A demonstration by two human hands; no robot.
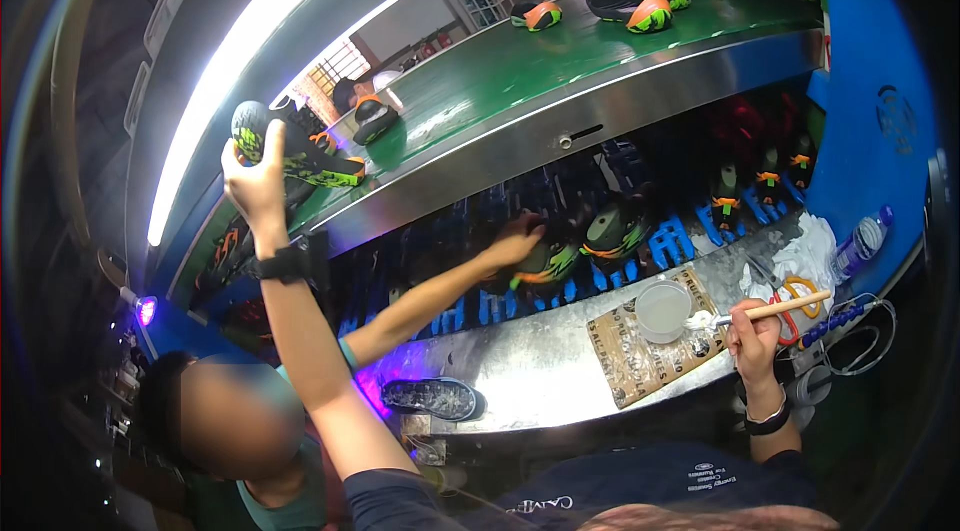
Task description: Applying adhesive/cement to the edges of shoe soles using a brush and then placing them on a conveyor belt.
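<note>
The black-and-green shoe is at the upper left of the frame, grasped by the fingers of the left hand. At right, the right hand clasps a wooden-handled brush beside a cup on brown cardboard.

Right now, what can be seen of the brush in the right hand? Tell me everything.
The brush has a straight, pale handle that looks wooden and a whitish head. The right hand grips it partway along. In the picture it slants slightly, head to the left, handle end to the right and higher. The head is just to the right of the round tub; whether they touch is unclear.
</note>
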